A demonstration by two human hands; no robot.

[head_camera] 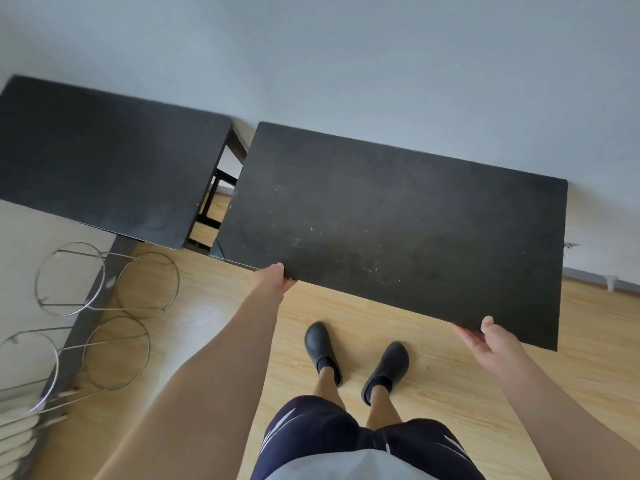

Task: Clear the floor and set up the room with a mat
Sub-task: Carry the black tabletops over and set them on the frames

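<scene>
I am viewing the black table [398, 220] sitting at centre, spreading from 12 toward 3 o'clock, with its far edge lying close along the wall [346, 57].

The left hand [278, 277] is gripping the near left corner, fingers tucking under the top. The right hand [485, 336] is gripping the near edge short of the right corner, thumb lying on top and fingers underneath. Both are holding the top alone. I cannot tell whether the legs are off the wooden floor [450, 382].

Risks, in my judgement:
- The left end is sitting just beside the second black table [104, 157] at 10 o'clock; any swing that way is risking a knock.
- The far edge is risking a scrape on the wall if the table is pushed forward.
- The right end is overhanging the right hand, so it is liable to sag or twist.
- Both shoes [320, 344] are standing under the near edge at 6 o'clock.
- The wire ring frames [107, 282] at 8 o'clock are narrowing the way leftward.

Orientation: the long axis is running from about 10 o'clock to 4 o'clock, parallel to the wall, with the short ends facing left and right.
</scene>
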